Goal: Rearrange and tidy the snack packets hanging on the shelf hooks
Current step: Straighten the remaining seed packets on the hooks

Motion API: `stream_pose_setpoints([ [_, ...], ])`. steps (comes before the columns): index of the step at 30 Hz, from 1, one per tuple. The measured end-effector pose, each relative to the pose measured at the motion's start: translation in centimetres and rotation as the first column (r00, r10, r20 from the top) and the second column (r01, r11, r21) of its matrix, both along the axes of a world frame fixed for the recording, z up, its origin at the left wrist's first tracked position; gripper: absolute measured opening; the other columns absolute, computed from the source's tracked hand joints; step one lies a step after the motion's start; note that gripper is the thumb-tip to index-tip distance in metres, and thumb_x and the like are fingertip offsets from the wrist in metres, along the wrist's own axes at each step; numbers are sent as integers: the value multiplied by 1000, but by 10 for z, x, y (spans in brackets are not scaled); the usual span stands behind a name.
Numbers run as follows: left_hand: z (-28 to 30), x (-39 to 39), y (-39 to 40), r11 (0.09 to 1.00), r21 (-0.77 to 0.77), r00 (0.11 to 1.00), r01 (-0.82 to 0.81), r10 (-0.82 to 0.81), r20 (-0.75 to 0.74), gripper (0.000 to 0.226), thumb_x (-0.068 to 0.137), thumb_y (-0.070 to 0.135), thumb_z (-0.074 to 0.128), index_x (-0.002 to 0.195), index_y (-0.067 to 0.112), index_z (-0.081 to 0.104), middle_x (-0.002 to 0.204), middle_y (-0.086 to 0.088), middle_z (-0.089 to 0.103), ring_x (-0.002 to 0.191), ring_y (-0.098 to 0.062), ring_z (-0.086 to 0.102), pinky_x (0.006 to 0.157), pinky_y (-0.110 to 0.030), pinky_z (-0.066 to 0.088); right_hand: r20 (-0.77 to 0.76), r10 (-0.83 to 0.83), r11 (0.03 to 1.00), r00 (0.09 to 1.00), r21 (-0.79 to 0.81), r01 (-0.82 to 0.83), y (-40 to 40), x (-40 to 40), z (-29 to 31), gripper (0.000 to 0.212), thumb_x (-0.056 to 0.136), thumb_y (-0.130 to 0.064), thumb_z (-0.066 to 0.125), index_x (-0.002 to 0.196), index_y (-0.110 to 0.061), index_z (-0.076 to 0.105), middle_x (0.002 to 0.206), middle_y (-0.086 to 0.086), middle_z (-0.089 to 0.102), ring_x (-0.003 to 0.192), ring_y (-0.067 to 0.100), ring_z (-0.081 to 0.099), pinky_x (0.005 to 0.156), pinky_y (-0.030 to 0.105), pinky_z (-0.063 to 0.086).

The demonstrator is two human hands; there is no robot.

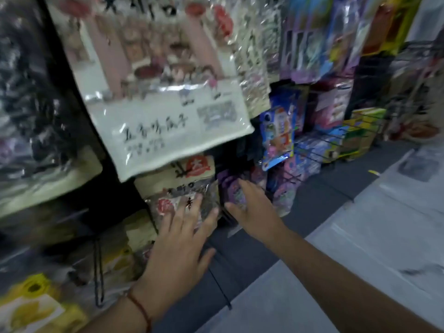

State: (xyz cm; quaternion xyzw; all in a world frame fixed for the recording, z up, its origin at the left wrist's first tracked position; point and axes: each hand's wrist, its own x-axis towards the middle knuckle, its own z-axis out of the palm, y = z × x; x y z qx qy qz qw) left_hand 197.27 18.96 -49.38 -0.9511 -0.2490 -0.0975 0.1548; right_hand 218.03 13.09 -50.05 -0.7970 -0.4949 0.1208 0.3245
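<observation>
Your hands reach low into the rack: your left hand (180, 239) lies flat, fingers spread, on a cream seed packet (182, 188), and your right hand (252, 207) is extended with straight fingers at a purple packet (233, 191), possibly touching it; blur hides the contact. Above hangs a large white packet (168, 116); blue packets (278, 135) hang further right.

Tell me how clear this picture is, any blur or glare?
Head view: motion blur smears the whole frame; glare streaks the big white packet; print is unreadable; the rack bends from the wide lens; left hand and right hand are soft-edged.
</observation>
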Motion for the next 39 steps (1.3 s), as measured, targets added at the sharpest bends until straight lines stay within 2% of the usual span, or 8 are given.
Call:
stream_pose_setpoints([
  [2,35,12,-24,995,-93,996,44,-51,-73,78,84,65,49,151,29,33,159,-13,24,142,-39,29,109,-55,33,47,-61,991,997,-114,66,-47,17,32,79,93,-62,46,156,-24,15,162,3,15,150,27,9,119,49,17],
  [6,141,47,-84,953,-275,977,127,-167,-130,75,84,72,26,146,32,42,149,-8,45,128,-31,55,95,-46,50,131,-178,947,975,-248,206,-144,43,136,78,91,-64,42,154,-27,17,163,4,14,150,30,8,119,49,16],
  [9,224,67,-126,914,-356,964,193,-244,-104,75,88,73,23,154,40,9,162,-6,15,145,-28,29,112,-48,31,123,-291,902,949,-296,315,-206,51,226,75,94,-55,51,155,-29,15,163,5,11,149,31,11,118,46,21],
  [13,330,93,-155,901,-381,971,205,-237,-38,83,81,75,9,155,38,-2,164,-5,-11,151,-30,-4,120,-47,1,140,-294,898,946,-299,323,-252,61,325,79,92,-60,52,155,-29,16,163,6,12,149,31,11,117,49,23],
  [18,431,100,-146,927,-363,996,91,-94,8,80,93,66,37,156,34,1,164,-8,-9,151,-30,-6,122,-44,1,214,-182,925,960,-294,241,-262,74,412,79,92,-56,53,155,-26,15,162,6,15,148,32,12,116,51,23],
  [23,469,83,-126,946,-324,1000,-16,9,-25,81,93,66,40,156,33,1,164,-8,-8,151,-32,-2,122,-47,5,181,-140,931,973,-309,192,-244,85,460,79,93,-58,50,155,-25,13,163,6,13,148,33,14,115,50,27],
  [27,475,67,-112,934,-345,996,-92,81,-46,85,92,70,36,156,33,-5,164,-8,-12,151,-33,-1,122,-50,6,52,-170,941,984,-286,178,-227,72,473,80,95,-57,48,156,-25,7,164,4,5,150,32,7,118,50,22],
  [39,467,-10,-59,958,-285,996,-41,61,62,83,88,73,26,153,37,-12,163,-8,-13,151,-30,-8,122,-47,-1,25,-116,974,993,-191,119,-158,-15,465,80,93,-61,46,156,-28,11,164,3,3,151,28,-2,119,50,15],
])
